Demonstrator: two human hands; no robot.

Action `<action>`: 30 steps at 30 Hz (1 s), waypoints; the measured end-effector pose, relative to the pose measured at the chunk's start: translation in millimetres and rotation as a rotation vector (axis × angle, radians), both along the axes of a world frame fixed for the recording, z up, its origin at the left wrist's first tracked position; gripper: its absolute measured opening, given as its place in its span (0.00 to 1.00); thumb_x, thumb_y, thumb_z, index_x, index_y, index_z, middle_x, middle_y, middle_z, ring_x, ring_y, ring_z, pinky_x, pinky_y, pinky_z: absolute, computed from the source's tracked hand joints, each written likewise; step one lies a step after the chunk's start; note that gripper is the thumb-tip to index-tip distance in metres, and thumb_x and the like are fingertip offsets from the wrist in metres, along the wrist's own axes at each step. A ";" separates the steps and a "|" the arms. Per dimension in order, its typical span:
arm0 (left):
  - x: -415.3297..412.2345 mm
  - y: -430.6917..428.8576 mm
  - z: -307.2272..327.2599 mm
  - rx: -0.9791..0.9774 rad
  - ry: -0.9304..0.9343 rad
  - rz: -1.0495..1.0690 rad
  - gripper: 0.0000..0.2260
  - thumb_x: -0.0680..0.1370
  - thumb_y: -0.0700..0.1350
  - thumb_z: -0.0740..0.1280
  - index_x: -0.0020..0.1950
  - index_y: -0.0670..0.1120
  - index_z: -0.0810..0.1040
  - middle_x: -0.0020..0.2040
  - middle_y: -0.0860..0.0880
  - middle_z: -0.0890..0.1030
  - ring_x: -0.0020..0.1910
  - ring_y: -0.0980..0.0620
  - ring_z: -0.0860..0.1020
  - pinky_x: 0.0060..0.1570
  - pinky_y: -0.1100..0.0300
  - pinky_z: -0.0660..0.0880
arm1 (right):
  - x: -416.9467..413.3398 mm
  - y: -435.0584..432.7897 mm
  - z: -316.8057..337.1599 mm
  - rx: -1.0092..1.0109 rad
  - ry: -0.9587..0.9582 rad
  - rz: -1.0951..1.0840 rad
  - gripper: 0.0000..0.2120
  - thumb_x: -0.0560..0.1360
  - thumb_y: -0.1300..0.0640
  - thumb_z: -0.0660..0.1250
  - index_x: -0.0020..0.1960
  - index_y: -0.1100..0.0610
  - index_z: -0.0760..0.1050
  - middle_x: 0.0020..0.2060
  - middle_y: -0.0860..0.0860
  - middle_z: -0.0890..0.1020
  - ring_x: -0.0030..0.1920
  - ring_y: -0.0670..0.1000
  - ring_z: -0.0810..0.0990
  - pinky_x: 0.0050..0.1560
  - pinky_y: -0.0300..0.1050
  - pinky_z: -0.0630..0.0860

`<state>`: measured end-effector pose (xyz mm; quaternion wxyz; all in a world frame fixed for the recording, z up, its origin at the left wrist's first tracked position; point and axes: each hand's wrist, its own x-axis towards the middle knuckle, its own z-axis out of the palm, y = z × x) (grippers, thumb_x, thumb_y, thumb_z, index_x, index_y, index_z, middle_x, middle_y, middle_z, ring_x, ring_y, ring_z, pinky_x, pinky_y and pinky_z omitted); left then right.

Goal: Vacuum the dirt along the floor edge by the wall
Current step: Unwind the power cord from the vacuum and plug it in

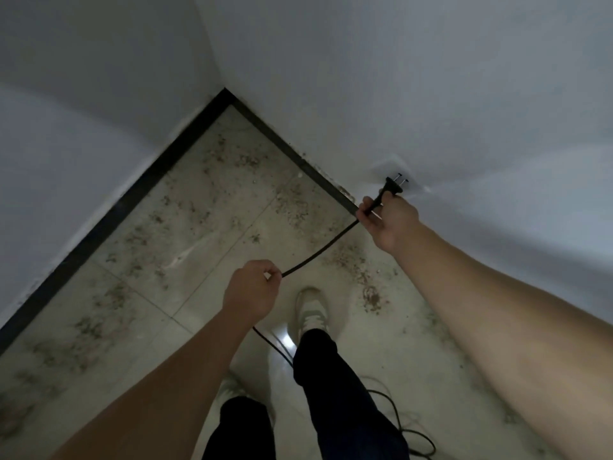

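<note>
Dirty floor [205, 227] meets the wall [464, 111]; my right hand [388, 224] grips the plug [393, 187], prongs pointing at that wall, nearer than my left hand [252, 290], which pinches the cord [318, 254].

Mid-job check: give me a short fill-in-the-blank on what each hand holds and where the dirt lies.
The right hand holds a black ____, prongs toward the wall.
The left hand pinches the ____ trailing from it.
Dirt lies scattered on the tiled ____.
Missing: plug; cord; floor.
</note>
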<state>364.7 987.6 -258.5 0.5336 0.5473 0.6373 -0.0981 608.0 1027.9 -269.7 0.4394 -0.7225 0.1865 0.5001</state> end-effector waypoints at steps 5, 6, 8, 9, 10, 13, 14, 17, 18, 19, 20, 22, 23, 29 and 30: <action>3.8 2.8 4.1 -0.007 0.013 -0.007 0.06 0.80 0.43 0.64 0.45 0.48 0.79 0.35 0.47 0.78 0.33 0.49 0.75 0.39 0.60 0.73 | 4.4 1.7 5.1 0.007 0.023 -0.032 0.12 0.84 0.57 0.57 0.65 0.61 0.71 0.41 0.58 0.80 0.37 0.53 0.80 0.33 0.47 0.81; 4.1 4.0 4.9 -0.004 0.014 -0.008 0.06 0.80 0.42 0.64 0.45 0.48 0.79 0.34 0.48 0.77 0.32 0.50 0.75 0.38 0.61 0.72 | 6.1 1.5 6.5 0.012 0.036 -0.042 0.12 0.84 0.57 0.57 0.64 0.61 0.72 0.40 0.58 0.80 0.37 0.53 0.80 0.33 0.46 0.81; 3.1 6.6 5.8 0.007 0.020 0.003 0.06 0.80 0.42 0.64 0.46 0.47 0.80 0.32 0.49 0.76 0.31 0.52 0.74 0.37 0.61 0.71 | 8.8 1.4 8.4 0.022 0.071 -0.065 0.10 0.84 0.56 0.57 0.61 0.60 0.72 0.39 0.57 0.80 0.36 0.52 0.80 0.31 0.44 0.80; 2.1 7.7 6.0 0.012 0.022 0.008 0.06 0.80 0.42 0.64 0.46 0.47 0.80 0.32 0.49 0.76 0.30 0.53 0.73 0.37 0.61 0.70 | 9.4 2.0 8.7 0.015 0.081 -0.068 0.09 0.84 0.56 0.57 0.60 0.59 0.72 0.38 0.56 0.79 0.35 0.52 0.79 0.31 0.42 0.79; 1.0 9.0 6.5 0.017 0.023 0.007 0.06 0.79 0.42 0.64 0.46 0.47 0.80 0.32 0.50 0.75 0.29 0.53 0.73 0.36 0.62 0.70 | 9.8 2.8 8.9 0.001 0.082 -0.064 0.08 0.84 0.55 0.57 0.58 0.58 0.72 0.37 0.55 0.79 0.33 0.51 0.78 0.30 0.41 0.77; -1.3 15.5 7.9 0.049 0.031 0.006 0.06 0.79 0.42 0.64 0.46 0.47 0.80 0.32 0.49 0.77 0.29 0.53 0.74 0.35 0.62 0.70 | 9.3 8.9 7.9 -0.034 0.055 -0.063 0.10 0.84 0.54 0.56 0.49 0.56 0.72 0.35 0.52 0.77 0.30 0.49 0.75 0.26 0.37 0.71; -1.5 18.0 8.5 0.057 0.029 0.010 0.06 0.79 0.43 0.64 0.46 0.47 0.80 0.33 0.48 0.78 0.30 0.52 0.75 0.35 0.62 0.72 | 9.1 11.5 7.5 -0.047 0.044 -0.071 0.11 0.84 0.54 0.56 0.47 0.56 0.72 0.35 0.51 0.76 0.29 0.48 0.74 0.24 0.36 0.69; 1.0 22.3 11.6 0.058 0.014 0.030 0.06 0.79 0.42 0.65 0.45 0.47 0.80 0.34 0.46 0.79 0.32 0.49 0.77 0.37 0.58 0.76 | 11.7 14.4 6.2 -0.088 -0.009 -0.060 0.11 0.84 0.54 0.57 0.46 0.57 0.73 0.35 0.51 0.76 0.29 0.48 0.74 0.25 0.37 0.69; 2.3 22.5 13.1 0.055 0.005 0.034 0.06 0.79 0.42 0.65 0.45 0.47 0.80 0.34 0.45 0.79 0.33 0.48 0.77 0.38 0.57 0.76 | 13.4 13.8 5.7 -0.098 -0.036 -0.038 0.10 0.84 0.54 0.58 0.48 0.58 0.73 0.35 0.52 0.76 0.29 0.48 0.75 0.27 0.39 0.70; 3.3 22.8 14.7 0.055 -0.001 0.026 0.06 0.79 0.42 0.65 0.45 0.47 0.80 0.34 0.45 0.80 0.33 0.48 0.77 0.37 0.57 0.76 | 14.8 13.2 5.2 -0.106 -0.060 -0.009 0.09 0.84 0.54 0.58 0.51 0.58 0.74 0.36 0.52 0.77 0.30 0.48 0.76 0.27 0.39 0.70; 3.8 23.3 15.8 0.059 -0.001 0.009 0.06 0.79 0.42 0.64 0.45 0.47 0.80 0.35 0.45 0.80 0.33 0.48 0.76 0.37 0.57 0.75 | 15.7 12.5 4.8 -0.110 -0.081 0.021 0.09 0.84 0.54 0.58 0.53 0.59 0.74 0.36 0.52 0.78 0.30 0.48 0.77 0.27 0.39 0.71; 3.3 23.9 16.8 0.067 0.000 -0.014 0.06 0.79 0.42 0.64 0.46 0.46 0.80 0.36 0.45 0.80 0.32 0.49 0.75 0.38 0.59 0.74 | 15.8 11.3 4.6 -0.114 -0.115 0.063 0.10 0.84 0.54 0.59 0.56 0.60 0.73 0.36 0.53 0.78 0.30 0.49 0.77 0.26 0.39 0.71; 3.0 23.9 17.1 0.070 -0.004 -0.020 0.06 0.80 0.42 0.64 0.46 0.46 0.80 0.37 0.44 0.80 0.32 0.49 0.75 0.37 0.60 0.74 | 15.6 10.8 4.8 -0.119 -0.133 0.073 0.10 0.84 0.55 0.59 0.57 0.60 0.73 0.36 0.53 0.79 0.30 0.49 0.78 0.25 0.38 0.71; -9.8 17.6 21.0 0.120 -0.014 0.008 0.03 0.78 0.43 0.67 0.48 0.46 0.80 0.36 0.51 0.76 0.36 0.53 0.75 0.39 0.63 0.70 | 23.2 14.1 21.4 -0.165 -0.126 0.256 0.13 0.84 0.57 0.58 0.66 0.62 0.70 0.40 0.57 0.79 0.33 0.51 0.77 0.19 0.35 0.72; -15.5 15.0 24.3 0.137 -0.001 0.024 0.03 0.78 0.43 0.67 0.49 0.46 0.80 0.35 0.52 0.75 0.35 0.55 0.74 0.38 0.64 0.69 | 25.3 13.6 28.6 -0.220 -0.168 0.355 0.14 0.83 0.59 0.60 0.66 0.63 0.70 0.43 0.58 0.78 0.35 0.52 0.77 0.21 0.37 0.75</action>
